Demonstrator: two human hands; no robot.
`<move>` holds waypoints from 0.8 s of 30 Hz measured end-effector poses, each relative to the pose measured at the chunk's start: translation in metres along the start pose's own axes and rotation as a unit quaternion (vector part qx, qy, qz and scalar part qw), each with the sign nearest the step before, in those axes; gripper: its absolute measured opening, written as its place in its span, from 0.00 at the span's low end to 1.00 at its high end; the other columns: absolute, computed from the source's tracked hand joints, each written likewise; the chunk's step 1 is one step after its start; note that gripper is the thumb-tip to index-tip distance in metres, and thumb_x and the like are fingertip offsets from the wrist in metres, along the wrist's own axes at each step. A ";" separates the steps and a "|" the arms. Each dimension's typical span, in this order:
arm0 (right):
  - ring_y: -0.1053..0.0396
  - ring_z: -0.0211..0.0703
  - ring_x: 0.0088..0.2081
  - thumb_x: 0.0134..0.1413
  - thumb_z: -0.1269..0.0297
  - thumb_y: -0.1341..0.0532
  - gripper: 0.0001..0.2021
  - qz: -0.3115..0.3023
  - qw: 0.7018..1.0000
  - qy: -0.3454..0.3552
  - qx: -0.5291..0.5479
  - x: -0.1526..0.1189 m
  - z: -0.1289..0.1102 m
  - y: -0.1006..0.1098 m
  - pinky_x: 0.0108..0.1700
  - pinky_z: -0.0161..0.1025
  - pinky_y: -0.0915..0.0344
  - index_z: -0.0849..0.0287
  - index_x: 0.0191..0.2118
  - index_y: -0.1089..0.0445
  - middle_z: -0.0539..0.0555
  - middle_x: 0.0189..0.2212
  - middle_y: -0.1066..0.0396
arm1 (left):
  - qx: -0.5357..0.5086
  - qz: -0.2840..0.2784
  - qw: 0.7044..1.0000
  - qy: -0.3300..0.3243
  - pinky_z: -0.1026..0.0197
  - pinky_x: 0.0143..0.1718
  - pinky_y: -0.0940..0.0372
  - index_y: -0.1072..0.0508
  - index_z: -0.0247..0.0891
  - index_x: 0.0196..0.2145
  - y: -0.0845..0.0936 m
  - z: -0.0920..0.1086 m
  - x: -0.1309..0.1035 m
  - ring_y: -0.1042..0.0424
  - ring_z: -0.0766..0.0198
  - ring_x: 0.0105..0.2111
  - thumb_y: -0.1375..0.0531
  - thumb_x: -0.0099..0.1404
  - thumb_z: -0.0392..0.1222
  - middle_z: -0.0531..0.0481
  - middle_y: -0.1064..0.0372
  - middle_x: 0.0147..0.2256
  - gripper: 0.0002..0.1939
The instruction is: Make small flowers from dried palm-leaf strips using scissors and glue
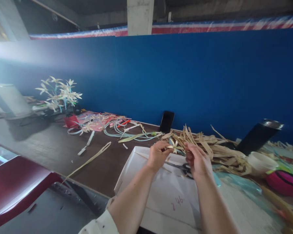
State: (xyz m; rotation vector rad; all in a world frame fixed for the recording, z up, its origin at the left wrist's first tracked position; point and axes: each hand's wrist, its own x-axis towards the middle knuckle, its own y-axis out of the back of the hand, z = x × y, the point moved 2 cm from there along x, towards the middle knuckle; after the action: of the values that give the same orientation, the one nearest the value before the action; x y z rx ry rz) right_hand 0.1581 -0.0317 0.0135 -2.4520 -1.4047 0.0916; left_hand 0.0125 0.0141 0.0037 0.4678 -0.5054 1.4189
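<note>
A small cream-coloured flower (175, 147) with narrow pointed petals is held up between my two hands, above a white box lid (161, 191) with red writing. My left hand (158, 155) pinches a petal at the flower's left side. On the right, my right hand (196, 160) has its fingers curled together close to the flower; what they hold, if anything, is too small to make out. Black-handled scissors (187, 169) lie on the white surface, partly hidden by my right hand.
Dried husk strips (224, 156) lie behind and right of my hands. A phone (167, 121) leans against the blue partition (141, 78). Further right are a dark bottle (257, 136), a white bowl (261, 163) and a pink container (284, 183). Finished flowers (63, 92) stand at left.
</note>
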 end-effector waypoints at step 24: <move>0.37 0.40 0.25 0.45 0.48 0.40 0.18 -0.136 0.925 0.156 -0.318 -0.008 0.004 -0.015 0.28 0.36 0.42 0.59 0.32 0.25 0.54 0.26 0.31 | -0.037 -0.014 0.999 0.007 0.66 0.27 0.40 0.25 0.36 0.26 0.002 0.004 0.000 0.35 0.67 0.30 0.36 0.51 0.42 0.48 0.35 0.31 0.06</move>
State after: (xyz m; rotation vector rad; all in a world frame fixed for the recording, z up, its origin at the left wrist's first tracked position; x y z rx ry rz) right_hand 0.1406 -0.0309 0.0133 -2.5271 -1.8017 -0.9113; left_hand 0.0105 0.0119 0.0070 0.4038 -0.5355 1.3715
